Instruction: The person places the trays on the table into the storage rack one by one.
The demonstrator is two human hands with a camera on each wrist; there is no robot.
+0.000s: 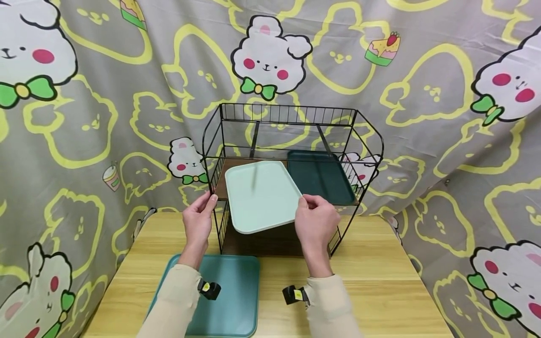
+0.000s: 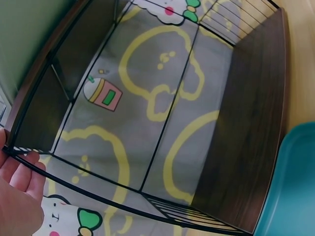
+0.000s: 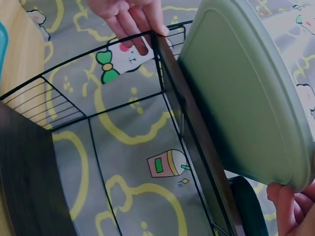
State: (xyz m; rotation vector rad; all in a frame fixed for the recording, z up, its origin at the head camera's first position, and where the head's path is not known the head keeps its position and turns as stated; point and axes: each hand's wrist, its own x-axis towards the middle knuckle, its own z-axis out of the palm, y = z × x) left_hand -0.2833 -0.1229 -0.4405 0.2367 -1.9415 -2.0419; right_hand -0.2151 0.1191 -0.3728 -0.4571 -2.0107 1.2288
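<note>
A pale mint tray [image 1: 262, 195] lies tilted across the upper wooden shelf of a black wire rack [image 1: 287, 109], its front edge overhanging. My right hand [image 1: 305, 203] pinches the tray's front right corner; in the right wrist view its fingers [image 3: 293, 206] curl under the mint tray [image 3: 241, 88]. My left hand [image 1: 210, 199] holds the rack's front left post, and in the left wrist view its fingers [image 2: 17, 177] rest against the wire. A dark green tray [image 1: 321, 176] lies flat on the same shelf, to the right and behind.
The rack stands at the back of a wooden table [image 1: 372, 272]. A teal tray [image 1: 236, 300] lies on the table at the front left, under my left forearm. A patterned cloth [image 1: 422, 117] hangs behind and to both sides. The rack's lower shelf [image 1: 262, 241] is bare.
</note>
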